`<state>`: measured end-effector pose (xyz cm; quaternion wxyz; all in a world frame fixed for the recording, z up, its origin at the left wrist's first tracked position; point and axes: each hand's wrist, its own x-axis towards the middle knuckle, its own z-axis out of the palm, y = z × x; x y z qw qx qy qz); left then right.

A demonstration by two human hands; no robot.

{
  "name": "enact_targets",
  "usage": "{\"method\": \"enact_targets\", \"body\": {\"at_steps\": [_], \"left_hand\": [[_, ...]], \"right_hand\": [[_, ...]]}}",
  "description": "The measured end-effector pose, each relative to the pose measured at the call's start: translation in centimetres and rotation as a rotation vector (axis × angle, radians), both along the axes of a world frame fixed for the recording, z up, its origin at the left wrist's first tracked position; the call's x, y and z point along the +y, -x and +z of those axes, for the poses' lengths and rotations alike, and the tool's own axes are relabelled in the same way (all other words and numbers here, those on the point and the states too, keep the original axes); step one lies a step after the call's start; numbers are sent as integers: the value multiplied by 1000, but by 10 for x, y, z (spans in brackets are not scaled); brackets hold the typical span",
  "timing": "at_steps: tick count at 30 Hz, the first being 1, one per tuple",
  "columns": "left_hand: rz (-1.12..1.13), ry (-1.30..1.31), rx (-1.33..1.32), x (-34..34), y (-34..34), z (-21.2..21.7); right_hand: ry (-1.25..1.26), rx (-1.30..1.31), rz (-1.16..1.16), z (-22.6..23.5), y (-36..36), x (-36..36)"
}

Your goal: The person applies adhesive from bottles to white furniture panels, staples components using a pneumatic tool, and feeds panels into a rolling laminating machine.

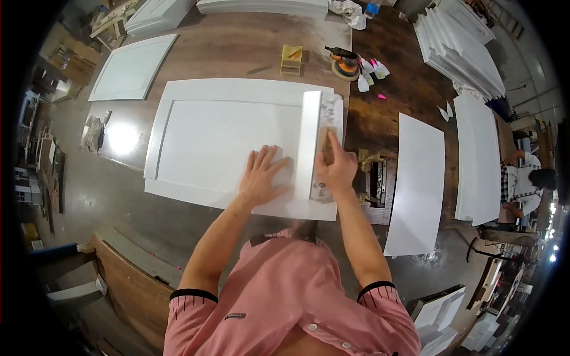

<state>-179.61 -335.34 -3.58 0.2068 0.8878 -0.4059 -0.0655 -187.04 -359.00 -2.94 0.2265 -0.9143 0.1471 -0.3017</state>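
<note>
A white framed panel (228, 142) with a recessed middle lies flat on the brown table before me. My left hand (261, 178) rests palm down on it, fingers spread, holding nothing. My right hand (338, 166) is closed round the wooden handle of a long flat tool like a plastering trowel (309, 133). The tool lies along the panel's right end, with one bright smooth strip and a grey, dusty, smudged back. My index finger points forward along the handle. The tool's underside is hidden.
Beyond the panel are a yellow block-shaped box (291, 60), an orange sander (344, 65) and several small white bottles (373, 70). White sheets (418, 184) lie to the right, with stacked panels (460, 53) behind. Another panel (132, 66) lies far left. A person (522, 178) stands at the far right.
</note>
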Motion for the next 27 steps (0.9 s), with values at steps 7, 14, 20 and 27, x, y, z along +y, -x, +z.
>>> {"method": "enact_targets", "body": {"at_steps": [7, 14, 20, 27], "left_hand": [[11, -31, 27, -6, 4, 2], [104, 345, 433, -45, 24, -12], [123, 796, 1589, -76, 35, 16], [49, 579, 1545, -73, 35, 73]], "right_hand": [[-221, 23, -141, 13, 28, -40], [-280, 59, -52, 30, 32, -32], [-354, -66, 139, 72, 34, -14], [-106, -76, 129, 70, 40, -12]]}}
